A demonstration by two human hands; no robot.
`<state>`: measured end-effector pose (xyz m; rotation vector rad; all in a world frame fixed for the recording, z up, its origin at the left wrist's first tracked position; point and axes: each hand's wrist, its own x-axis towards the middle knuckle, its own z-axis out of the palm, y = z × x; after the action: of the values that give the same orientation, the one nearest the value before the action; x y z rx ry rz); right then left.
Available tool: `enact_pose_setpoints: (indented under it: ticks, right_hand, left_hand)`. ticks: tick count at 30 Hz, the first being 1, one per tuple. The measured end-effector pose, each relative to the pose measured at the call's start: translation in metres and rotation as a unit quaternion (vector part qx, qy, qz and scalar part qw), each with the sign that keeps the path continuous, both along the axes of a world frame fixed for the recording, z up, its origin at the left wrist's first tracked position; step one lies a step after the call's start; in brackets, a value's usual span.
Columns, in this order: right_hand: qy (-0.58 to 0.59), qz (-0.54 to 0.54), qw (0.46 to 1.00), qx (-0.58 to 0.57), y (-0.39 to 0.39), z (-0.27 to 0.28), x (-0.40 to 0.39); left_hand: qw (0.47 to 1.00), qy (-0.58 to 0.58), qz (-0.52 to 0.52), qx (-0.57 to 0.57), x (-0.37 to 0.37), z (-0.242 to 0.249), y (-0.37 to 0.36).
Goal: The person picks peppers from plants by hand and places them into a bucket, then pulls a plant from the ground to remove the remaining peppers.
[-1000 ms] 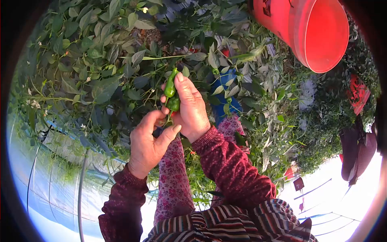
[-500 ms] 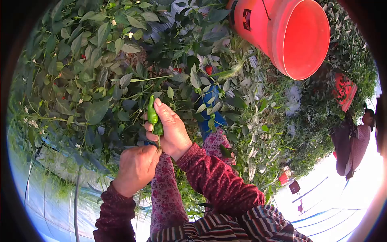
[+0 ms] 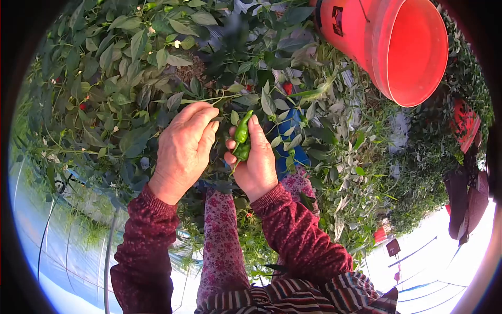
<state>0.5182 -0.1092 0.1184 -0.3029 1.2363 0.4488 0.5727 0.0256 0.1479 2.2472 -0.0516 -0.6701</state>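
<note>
1. Across the upper left, leafy plants (image 3: 123, 99).
2. Upper right, a red bucket (image 3: 351, 34).
3. Left of centre, left hand (image 3: 180, 144), nearly pinched; cannot tell whether gripping anything.
4. At centre, right hand (image 3: 257, 165), curled around two green peppers (image 3: 242, 133).

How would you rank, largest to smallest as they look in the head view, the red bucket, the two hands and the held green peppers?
1. Red bucket, cut off by the picture's top edge.
2. Left hand and right hand: too alike to rank.
3. Green peppers, each smaller than either hand.
</note>
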Motion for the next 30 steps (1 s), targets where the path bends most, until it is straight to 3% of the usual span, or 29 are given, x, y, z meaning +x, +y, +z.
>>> enact_pose_setpoints:
  ticks: [1,4,6,9,10,11,14,15,16,17,18,20,22,24,25,26,28,30]
  right_hand:
    - [0.0,-0.003,1.0,-0.002,-0.001,-0.001,-0.002]
    - [0.01,-0.013,1.0,-0.009,0.009,-0.003,-0.013]
    - [0.012,-0.013,1.0,0.006,0.014,-0.003,-0.021]
    - [-0.019,-0.072,0.997,-0.017,0.027,-0.003,-0.032]
    - [-0.015,-0.082,0.996,-0.027,0.027,-0.002,-0.033]
    - [-0.046,-0.097,0.994,0.024,0.018,0.0,-0.04]
    - [0.029,-0.197,0.963,0.183,-0.001,0.001,-0.047]
    - [0.032,-0.204,0.962,0.178,-0.006,0.002,-0.045]
    - [0.047,-0.167,0.972,0.157,-0.008,0.004,-0.042]
    - [0.061,-0.129,0.98,0.139,-0.01,0.003,-0.04]
    - [0.062,-0.135,0.979,0.138,-0.011,0.001,-0.038]
    - [0.023,-0.189,0.974,0.122,-0.012,-0.002,-0.037]
    - [-0.004,-0.213,0.969,0.126,-0.011,-0.004,-0.039]
    - [-0.041,-0.201,0.976,0.07,-0.005,-0.006,-0.04]
    - [0.011,-0.169,0.985,0.016,0.0,-0.006,-0.034]
    - [0.012,-0.174,0.985,0.021,-0.002,-0.007,-0.028]
    - [0.05,-0.106,0.992,0.044,-0.01,-0.007,-0.016]
    - [0.066,-0.069,0.994,0.053,-0.013,-0.003,-0.007]
  left_hand:
    - [0.999,-0.035,-0.008,-0.001,0.007,-0.008,-0.006]
    - [0.985,0.079,0.023,-0.15,0.036,-0.031,-0.046]
    - [0.983,0.026,-0.049,-0.173,0.048,-0.067,-0.085]
    - [0.985,0.034,-0.156,-0.06,0.062,-0.132,-0.139]
    - [0.973,0.056,-0.222,0.029,0.068,-0.153,-0.153]
    - [0.954,0.097,-0.269,0.09,0.076,-0.163,-0.166]
    - [0.955,0.107,-0.233,0.149,0.073,-0.219,-0.196]
    - [0.954,0.11,-0.239,0.144,0.069,-0.23,-0.201]
    - [0.971,0.042,-0.203,0.118,0.064,-0.24,-0.204]
    - [0.982,-0.027,-0.164,0.093,0.065,-0.241,-0.209]
    - [0.981,-0.026,-0.169,0.092,0.067,-0.242,-0.214]
    - [0.903,0.048,-0.352,0.242,0.074,-0.243,-0.224]
    - [0.904,0.008,-0.347,0.249,0.072,-0.243,-0.22]
    - [0.914,-0.032,-0.368,0.166,0.073,-0.245,-0.211]
    - [0.902,0.028,-0.393,0.175,0.085,-0.222,-0.213]
    - [0.9,0.029,-0.397,0.179,0.088,-0.219,-0.208]
    - [0.934,-0.048,-0.35,0.055,0.1,-0.211,-0.194]
    - [0.924,-0.063,-0.376,0.033,0.118,-0.18,-0.183]
